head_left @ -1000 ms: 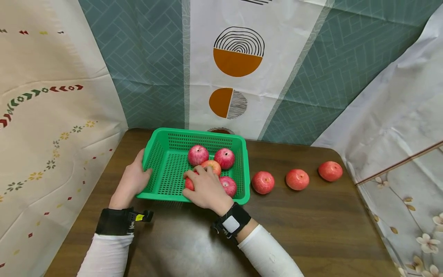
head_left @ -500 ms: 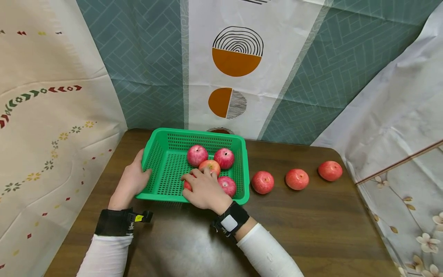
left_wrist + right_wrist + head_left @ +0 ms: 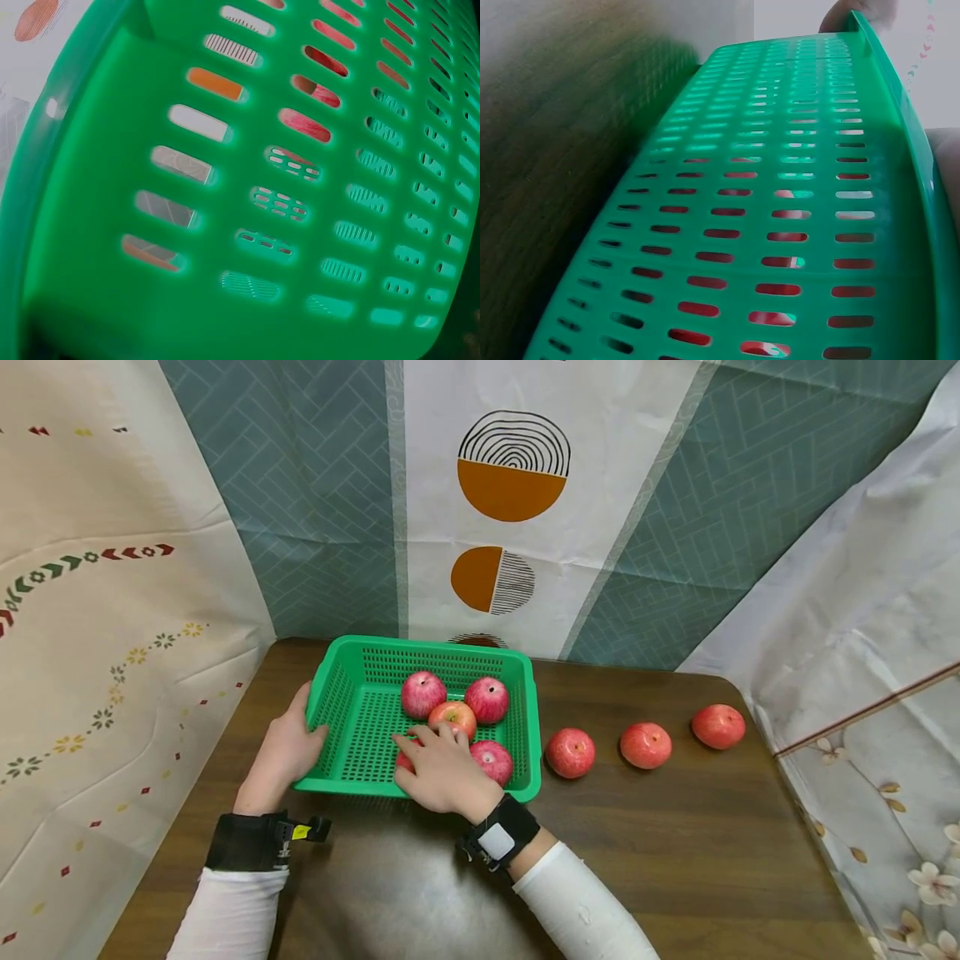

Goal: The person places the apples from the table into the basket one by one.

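Note:
A green slotted plastic basket point(image 3: 420, 649) stands on the table, with several apples in its right half. My left hand point(image 3: 288, 745) grips the basket's left end, thumb over the rim and fingers outside. Inside the basket near the front wall, my right hand point(image 3: 442, 772) is curled over a red apple point(image 3: 405, 762), mostly hidden beneath the palm and fingers. Around it lie a yellowish-red apple point(image 3: 453, 718), a pink apple point(image 3: 492, 762) and two darker apples at the back, one apple point(image 3: 423, 693) left of the other apple point(image 3: 487, 699). The left wrist view shows the basket's slotted wall point(image 3: 247, 217) close up.
Right of the basket, three red apples lie in a row: a near apple point(image 3: 570, 752), a middle apple point(image 3: 646, 745) and a far apple point(image 3: 717, 727). The brown wooden table point(image 3: 675, 852) meets a patterned cloth point(image 3: 330, 527) at the back, with cloths at both sides.
My right hand has lowered slightly with the red apple, now more hidden under it. The yellowish-red apple and back-left apple have shifted slightly left. My left hand stays on the basket.

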The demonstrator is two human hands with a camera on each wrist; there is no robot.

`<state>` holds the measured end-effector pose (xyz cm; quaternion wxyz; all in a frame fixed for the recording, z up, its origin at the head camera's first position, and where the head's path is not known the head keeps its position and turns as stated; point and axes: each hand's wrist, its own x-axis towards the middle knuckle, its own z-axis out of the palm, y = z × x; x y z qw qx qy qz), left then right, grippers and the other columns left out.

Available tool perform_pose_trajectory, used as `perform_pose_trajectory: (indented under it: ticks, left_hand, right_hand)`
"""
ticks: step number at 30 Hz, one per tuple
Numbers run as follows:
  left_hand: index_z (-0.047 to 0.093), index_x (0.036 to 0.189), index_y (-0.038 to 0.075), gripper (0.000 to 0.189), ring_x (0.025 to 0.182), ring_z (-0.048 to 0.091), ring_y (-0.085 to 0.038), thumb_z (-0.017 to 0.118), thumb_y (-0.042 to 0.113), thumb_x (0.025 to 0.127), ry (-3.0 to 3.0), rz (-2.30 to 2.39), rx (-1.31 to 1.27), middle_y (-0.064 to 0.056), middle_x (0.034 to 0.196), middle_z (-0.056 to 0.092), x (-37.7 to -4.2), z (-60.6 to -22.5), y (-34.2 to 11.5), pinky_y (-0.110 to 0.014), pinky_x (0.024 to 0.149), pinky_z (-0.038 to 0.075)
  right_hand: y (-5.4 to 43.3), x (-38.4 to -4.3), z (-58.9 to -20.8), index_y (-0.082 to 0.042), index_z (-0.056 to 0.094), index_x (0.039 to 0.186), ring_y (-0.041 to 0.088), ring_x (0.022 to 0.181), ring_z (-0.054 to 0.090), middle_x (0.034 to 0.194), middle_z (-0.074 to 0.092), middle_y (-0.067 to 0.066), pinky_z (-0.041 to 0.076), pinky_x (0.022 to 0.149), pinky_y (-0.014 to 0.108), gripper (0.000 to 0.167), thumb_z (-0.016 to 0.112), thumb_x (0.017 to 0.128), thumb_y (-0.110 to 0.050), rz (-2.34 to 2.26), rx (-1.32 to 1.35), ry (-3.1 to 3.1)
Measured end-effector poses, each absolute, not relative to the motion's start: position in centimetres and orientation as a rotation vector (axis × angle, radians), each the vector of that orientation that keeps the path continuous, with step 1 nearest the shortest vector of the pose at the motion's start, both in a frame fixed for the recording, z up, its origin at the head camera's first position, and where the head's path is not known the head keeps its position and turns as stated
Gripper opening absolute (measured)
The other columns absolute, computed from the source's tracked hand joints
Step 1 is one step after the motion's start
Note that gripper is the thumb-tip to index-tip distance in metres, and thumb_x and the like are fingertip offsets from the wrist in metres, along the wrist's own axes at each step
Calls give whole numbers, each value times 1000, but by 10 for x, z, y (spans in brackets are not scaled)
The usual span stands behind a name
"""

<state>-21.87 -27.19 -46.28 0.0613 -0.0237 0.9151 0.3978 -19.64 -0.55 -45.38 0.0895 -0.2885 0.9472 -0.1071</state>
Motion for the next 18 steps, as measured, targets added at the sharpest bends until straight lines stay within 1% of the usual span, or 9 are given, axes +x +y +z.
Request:
perform_pose_trajectory:
  ticks: [11, 18]
  left_hand:
    - [0, 172, 8, 80, 76, 67, -33, 50, 14, 110, 2756, 1224, -69, -42, 134, 54, -218, -463, -271, -40, 61, 52]
    - [-1, 172, 8, 81, 80, 67, -35, 51, 15, 111, 2746, 1221, -73, -42, 136, 53, -219, -461, -271, -41, 63, 52]
  right_hand:
    - [-4, -195, -456, -25, 51, 162, 32, 144, 39, 161, 47, 7, 35, 113, 54, 58, 42, 107, -41, -365, -879, 2875]
    - [-3, -194, -457, -24, 60, 154, 29, 140, 43, 153, 54, 7, 40, 110, 51, 50, 51, 106, -37, -460, -961, 2979]
